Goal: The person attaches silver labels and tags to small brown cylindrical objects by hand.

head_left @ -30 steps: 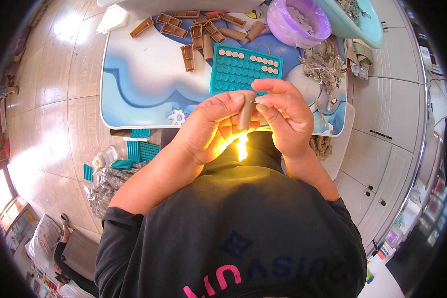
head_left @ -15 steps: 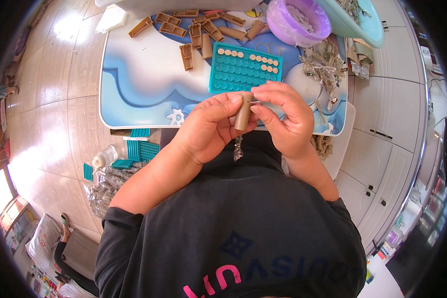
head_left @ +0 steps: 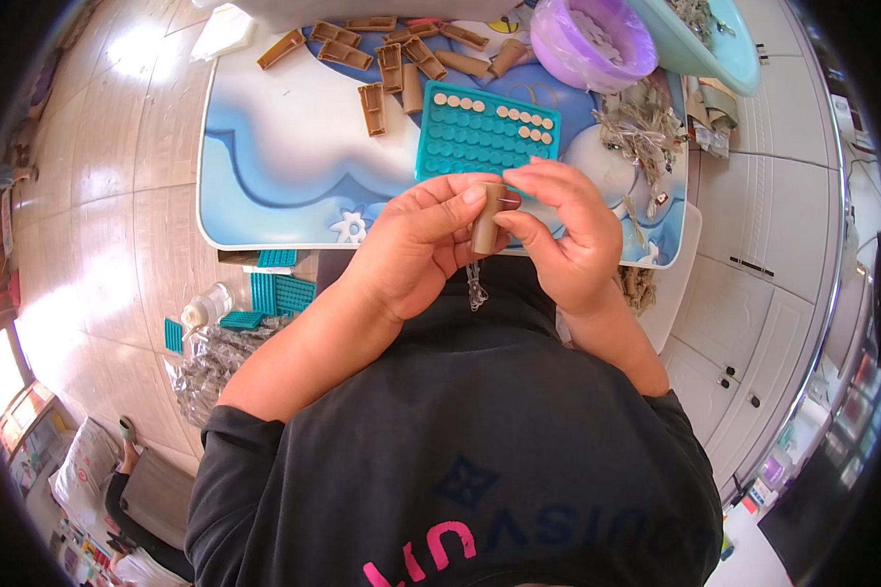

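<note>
My left hand (head_left: pixel 416 230) grips a brown tube-shaped piece (head_left: pixel 489 227), held upright between thumb and fingers over the table's near edge. A thin metal pin (head_left: pixel 508 201) sticks out sideways near the tube's top. My right hand (head_left: pixel 567 220) is curled around that pin's outer end, its thumb close to the tube's side. Below the tube dangles a small silvery chain (head_left: pixel 475 289); its upper end is hidden by my left fingers. Just beyond my hands, a teal tray (head_left: pixel 440 152) of round wells has several pale round discs along its far rows.
Several brown trough-shaped pieces (head_left: pixel 372 108) lie at the back of the patterned table (head_left: pixel 274 166). Back right stand a purple basin (head_left: pixel 597 49) and a pale teal basin (head_left: pixel 724 59). Silvery packets (head_left: pixel 636 117) lie at the right; more bags (head_left: pixel 210 372) and teal trays (head_left: pixel 289 293) are left of me.
The tube has shifted slightly right and stands more upright. My hands keep much the same hold, and the hanging chain has swung slightly. The whole view has moved a little.
</note>
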The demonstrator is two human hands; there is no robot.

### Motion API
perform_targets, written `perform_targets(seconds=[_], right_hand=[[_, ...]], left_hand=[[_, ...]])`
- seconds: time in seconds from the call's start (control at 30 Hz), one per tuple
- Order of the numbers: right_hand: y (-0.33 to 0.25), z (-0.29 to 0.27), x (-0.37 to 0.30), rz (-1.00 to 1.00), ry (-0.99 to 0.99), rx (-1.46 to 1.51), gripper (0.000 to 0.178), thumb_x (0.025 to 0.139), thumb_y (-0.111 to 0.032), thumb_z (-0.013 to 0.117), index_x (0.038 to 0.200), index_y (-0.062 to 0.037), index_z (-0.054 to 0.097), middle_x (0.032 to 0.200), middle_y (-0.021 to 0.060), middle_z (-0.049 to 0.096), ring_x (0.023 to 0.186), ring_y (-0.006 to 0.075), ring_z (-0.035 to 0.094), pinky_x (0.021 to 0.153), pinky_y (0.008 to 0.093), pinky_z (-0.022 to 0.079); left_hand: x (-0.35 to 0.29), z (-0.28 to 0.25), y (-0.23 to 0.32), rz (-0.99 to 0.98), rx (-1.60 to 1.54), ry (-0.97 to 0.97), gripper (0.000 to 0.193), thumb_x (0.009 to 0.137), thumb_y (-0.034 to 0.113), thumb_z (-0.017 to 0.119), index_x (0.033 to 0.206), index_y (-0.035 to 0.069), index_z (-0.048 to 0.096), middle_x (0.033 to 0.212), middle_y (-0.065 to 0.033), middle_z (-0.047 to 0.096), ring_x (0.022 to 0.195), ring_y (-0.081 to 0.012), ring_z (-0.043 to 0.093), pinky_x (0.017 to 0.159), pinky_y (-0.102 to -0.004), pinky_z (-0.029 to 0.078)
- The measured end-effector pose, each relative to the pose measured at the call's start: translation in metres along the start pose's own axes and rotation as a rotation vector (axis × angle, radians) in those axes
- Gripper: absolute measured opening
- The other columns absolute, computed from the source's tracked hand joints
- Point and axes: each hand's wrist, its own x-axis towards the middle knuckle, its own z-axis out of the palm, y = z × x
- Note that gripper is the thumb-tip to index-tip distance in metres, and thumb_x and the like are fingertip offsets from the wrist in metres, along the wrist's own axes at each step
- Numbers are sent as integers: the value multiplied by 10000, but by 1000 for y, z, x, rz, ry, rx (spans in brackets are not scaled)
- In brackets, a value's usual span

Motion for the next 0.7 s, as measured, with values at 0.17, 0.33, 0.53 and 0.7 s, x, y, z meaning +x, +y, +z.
perform_targets(seconds=[0.17,0.33,0.53,0.7], right_hand=[[5,-3,-3,9,-19,99,94,773,22,654,856,18,611,851,119,640,823,238,616,862,413,480],[8,2,-3,-64,-5,34,105,734,18,670,815,-15,612,795,104,628,734,252,612,796,402,506],[10,5,-2,-106,31,-14,92,732,19,667,799,-21,618,784,97,624,735,255,615,782,407,513],[13,7,-4,-131,48,-50,81,739,-12,675,798,-20,621,800,90,627,745,257,614,790,402,506]], left_hand=[[-1,5,4,-28,-5,12,281,910,238,552,1043,-9,578,922,-96,627,885,-160,596,849,-304,446],[0,1,2,4,2,-30,260,909,210,555,1051,-6,581,933,-87,637,843,-149,618,790,-276,495],[-1,5,2,2,7,32,245,913,211,555,1046,8,583,925,-65,641,835,-120,613,770,-258,493],[2,4,-1,37,73,43,211,919,222,550,1015,38,592,928,-44,636,835,-97,593,731,-231,470]])
